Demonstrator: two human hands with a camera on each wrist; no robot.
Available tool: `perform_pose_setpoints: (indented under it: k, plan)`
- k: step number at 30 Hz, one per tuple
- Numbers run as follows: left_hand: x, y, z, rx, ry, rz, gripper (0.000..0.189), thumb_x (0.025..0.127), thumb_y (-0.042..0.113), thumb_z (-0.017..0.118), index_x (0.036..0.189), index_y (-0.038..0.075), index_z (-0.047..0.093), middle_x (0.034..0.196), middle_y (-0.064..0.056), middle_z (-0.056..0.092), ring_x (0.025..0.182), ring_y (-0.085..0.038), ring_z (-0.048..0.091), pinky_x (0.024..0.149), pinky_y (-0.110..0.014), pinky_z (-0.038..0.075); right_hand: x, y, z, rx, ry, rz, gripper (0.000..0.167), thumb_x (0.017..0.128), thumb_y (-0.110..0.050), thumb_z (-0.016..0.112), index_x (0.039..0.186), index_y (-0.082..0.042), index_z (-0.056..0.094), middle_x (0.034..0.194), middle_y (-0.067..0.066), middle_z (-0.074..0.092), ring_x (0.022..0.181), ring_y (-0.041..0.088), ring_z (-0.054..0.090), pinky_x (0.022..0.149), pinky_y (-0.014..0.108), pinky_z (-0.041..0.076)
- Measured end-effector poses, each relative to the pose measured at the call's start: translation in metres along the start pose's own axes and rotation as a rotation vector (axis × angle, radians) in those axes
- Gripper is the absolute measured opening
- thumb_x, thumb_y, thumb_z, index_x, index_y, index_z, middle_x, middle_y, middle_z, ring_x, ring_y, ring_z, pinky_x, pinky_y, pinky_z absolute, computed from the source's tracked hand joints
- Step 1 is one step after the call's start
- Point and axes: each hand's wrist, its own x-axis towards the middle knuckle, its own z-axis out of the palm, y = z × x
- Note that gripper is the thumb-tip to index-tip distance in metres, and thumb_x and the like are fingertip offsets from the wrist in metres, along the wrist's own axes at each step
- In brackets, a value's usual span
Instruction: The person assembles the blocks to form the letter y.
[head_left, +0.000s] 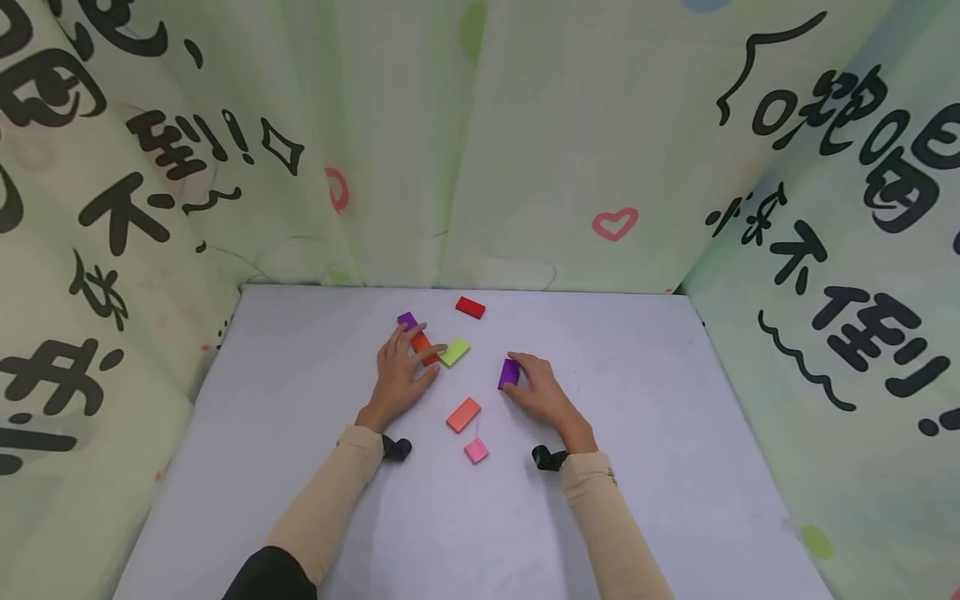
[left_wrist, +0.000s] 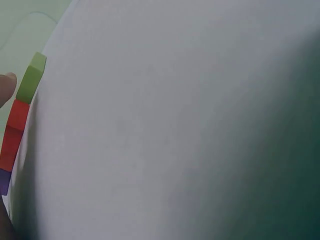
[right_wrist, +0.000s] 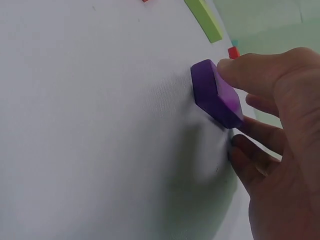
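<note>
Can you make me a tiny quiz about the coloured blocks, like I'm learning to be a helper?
1. Pick one. What colour block does the right hand pinch?
A) pink
B) purple
C) green

2. True or false? The left hand is touching the pink block.

3. Fill the gap. The block closest to the far edge of the white table is ____.

Key:
1. B: it pinches a purple block.
2. False: the pink block lies apart from that hand, nearer the person.
3. Red: the red block lies closest to that edge.
</note>
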Motion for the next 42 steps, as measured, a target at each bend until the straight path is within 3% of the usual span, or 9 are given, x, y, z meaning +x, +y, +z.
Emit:
perform_pose_setpoints:
  k: [4, 11, 25, 31, 42]
  plan:
    - [-0.003, 0.0, -0.001, -0.006, -0.012, 0.03, 0.036, 0.098, 0.031, 0.068, 0.134, 0.031, 0.071, 0.163, -0.006, 0.04, 0.158, -0.037, 0.02, 0.122, -0.068, 0.019, 0.0, 0.003, 0.0, 0.046, 0.001, 0.032, 0.062, 0.101, -0.02, 0.067, 0.157, -0.005, 0.043, 0.16, 0.02, 0.045, 0.15, 0.042, 0.039, 0.124, 0.057, 0.034]
    - [-0.005, 0.0, -0.001, 0.011, -0.058, 0.015, 0.035, 0.1, 0.032, 0.067, 0.134, 0.032, 0.072, 0.16, -0.006, 0.046, 0.155, -0.033, 0.026, 0.121, -0.066, 0.021, 0.0, 0.009, 0.004, 0.11, -0.012, 0.066, 0.063, 0.1, -0.019, 0.069, 0.157, -0.009, 0.044, 0.158, 0.018, 0.048, 0.141, 0.037, 0.049, 0.118, 0.052, 0.043]
    - [-0.006, 0.003, 0.003, 0.016, -0.052, 0.02, 0.033, 0.099, 0.03, 0.069, 0.132, 0.032, 0.073, 0.158, -0.011, 0.047, 0.153, -0.035, 0.029, 0.12, -0.066, 0.023, -0.001, 0.015, 0.01, 0.088, 0.039, 0.062, 0.062, 0.099, -0.021, 0.071, 0.155, -0.011, 0.047, 0.157, 0.016, 0.047, 0.137, 0.035, 0.048, 0.112, 0.052, 0.047]
    - [-0.003, 0.005, 0.002, 0.029, -0.058, 0.016, 0.032, 0.102, 0.029, 0.067, 0.133, 0.034, 0.072, 0.158, -0.01, 0.046, 0.152, -0.034, 0.03, 0.12, -0.064, 0.025, 0.005, 0.01, 0.012, 0.081, 0.066, 0.074, 0.062, 0.1, -0.025, 0.071, 0.155, -0.013, 0.046, 0.158, 0.014, 0.046, 0.141, 0.033, 0.045, 0.113, 0.05, 0.047]
    - [0.001, 0.004, -0.002, -0.017, -0.045, -0.026, 0.029, 0.101, 0.026, 0.068, 0.129, 0.031, 0.075, 0.156, -0.011, 0.048, 0.151, -0.034, 0.031, 0.121, -0.064, 0.022, 0.02, -0.004, 0.025, 0.077, 0.165, 0.045, 0.062, 0.098, -0.024, 0.073, 0.152, -0.006, 0.049, 0.152, 0.019, 0.05, 0.129, 0.035, 0.05, 0.107, 0.051, 0.049]
